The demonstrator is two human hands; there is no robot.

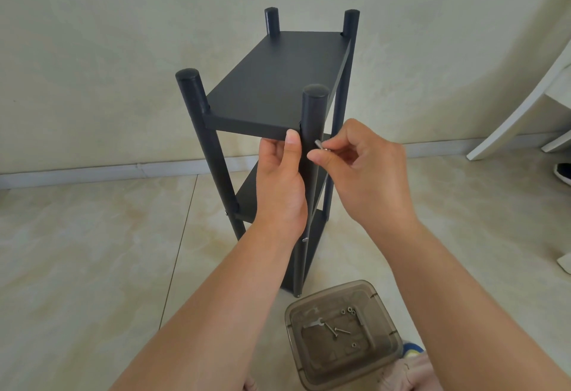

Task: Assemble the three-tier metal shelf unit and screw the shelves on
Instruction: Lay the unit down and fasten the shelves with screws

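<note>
We cannot see the fingers of the left hand (282,182): they go behind the near right post (312,131) and the front lip of the top shelf (272,81), and only the thumb shows, pressed flat on that lip at its corner. The lowest shelf is mostly hidden behind our left forearm, and the middle shelf (247,196) shows only as a dark slab left of that wrist. Where the screw (319,145) meets the post is hard to make out; it seems to touch the post just below the top shelf, but we cannot tell whether it sits in a hole.

The black shelf unit (262,118) stands upright on the tiled floor (92,251), straight ahead of both hands, with its near right post between them. The left hand grips the shelf corner from the left. The right hand (367,171) is curled, thumb and forefinger pinching the small silver screw just right of the post, the other fingers folded in.

Below the right forearm, near its elbow, sits a brown translucent container (293,338) holding loose screws, nuts and a small wrench; its near edge is cut off.
</note>
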